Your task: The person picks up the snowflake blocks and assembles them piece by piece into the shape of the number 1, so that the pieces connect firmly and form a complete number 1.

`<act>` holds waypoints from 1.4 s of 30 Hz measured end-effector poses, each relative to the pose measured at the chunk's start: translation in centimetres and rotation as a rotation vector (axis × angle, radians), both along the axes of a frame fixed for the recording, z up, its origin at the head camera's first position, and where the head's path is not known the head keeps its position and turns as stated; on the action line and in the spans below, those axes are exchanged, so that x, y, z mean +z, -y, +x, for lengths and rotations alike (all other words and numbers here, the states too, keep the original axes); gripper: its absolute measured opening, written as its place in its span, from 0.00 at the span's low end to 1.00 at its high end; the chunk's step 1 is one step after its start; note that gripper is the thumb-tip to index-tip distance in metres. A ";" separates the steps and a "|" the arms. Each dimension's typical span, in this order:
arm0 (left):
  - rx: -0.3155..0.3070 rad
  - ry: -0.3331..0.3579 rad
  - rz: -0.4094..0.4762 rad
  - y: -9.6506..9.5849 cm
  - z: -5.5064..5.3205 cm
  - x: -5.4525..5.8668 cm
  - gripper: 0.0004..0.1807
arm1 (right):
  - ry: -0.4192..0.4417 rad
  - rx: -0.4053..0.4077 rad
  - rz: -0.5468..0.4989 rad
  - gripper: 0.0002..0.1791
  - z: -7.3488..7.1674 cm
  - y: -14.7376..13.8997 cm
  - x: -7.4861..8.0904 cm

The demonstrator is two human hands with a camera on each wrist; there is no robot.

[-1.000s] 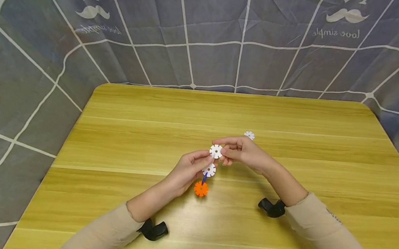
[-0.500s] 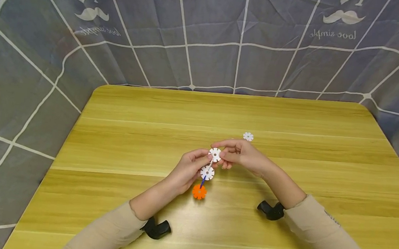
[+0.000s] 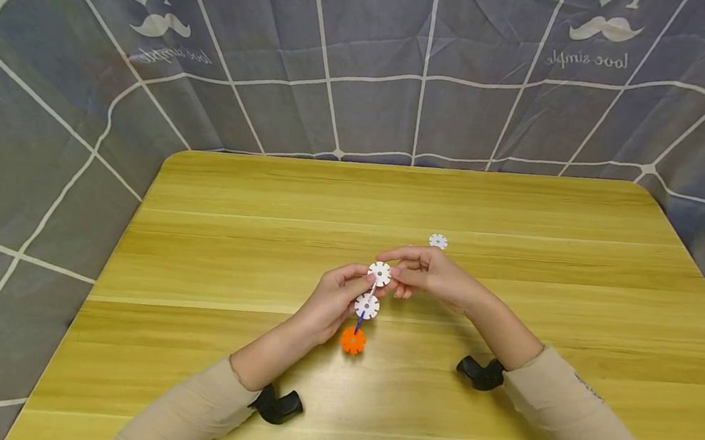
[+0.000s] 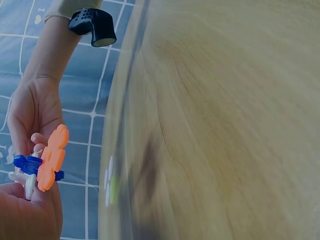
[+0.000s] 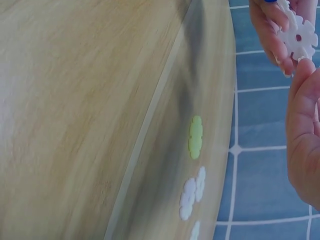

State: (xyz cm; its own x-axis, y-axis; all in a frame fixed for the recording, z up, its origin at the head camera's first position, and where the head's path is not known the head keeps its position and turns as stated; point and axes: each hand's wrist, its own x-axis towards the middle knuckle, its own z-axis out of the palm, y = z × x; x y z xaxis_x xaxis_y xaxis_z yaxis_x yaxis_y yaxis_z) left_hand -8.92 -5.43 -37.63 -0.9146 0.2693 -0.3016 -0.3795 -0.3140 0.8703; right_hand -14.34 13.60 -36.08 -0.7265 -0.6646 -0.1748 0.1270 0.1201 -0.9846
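Observation:
Interlocking snowflake discs form a chain between my hands, over the middle of the table. At its top is a white disc (image 3: 384, 269), face up, then an edge-on white link, a second white disc (image 3: 371, 312), an edge-on blue disc (image 3: 360, 320) and an orange disc (image 3: 353, 347) at the bottom. My left hand (image 3: 330, 299) pinches the chain just below the top disc, its thumb over the link. With thumb and fingers my right hand (image 3: 433, 273) grips the top disc's right edge. In the left wrist view the orange disc (image 4: 51, 159) hides part of the chain.
A loose white disc (image 3: 439, 237) lies on the table beyond my right hand. The right wrist view shows a lime-green disc (image 5: 196, 137) and several white discs (image 5: 187, 199) lying there. Grey grid-patterned cloth (image 3: 376, 122) stands behind the table (image 3: 247, 238).
The chain and both hands have shifted slightly down in the head view, towards me. The white link between the white discs shows more plainly. Both grips stay the same.

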 end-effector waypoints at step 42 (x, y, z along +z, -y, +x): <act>0.074 0.025 -0.034 0.2 0.1 0.3 0.07 | -0.196 -0.361 0.539 0.22 -6.5 -6.0 -3.4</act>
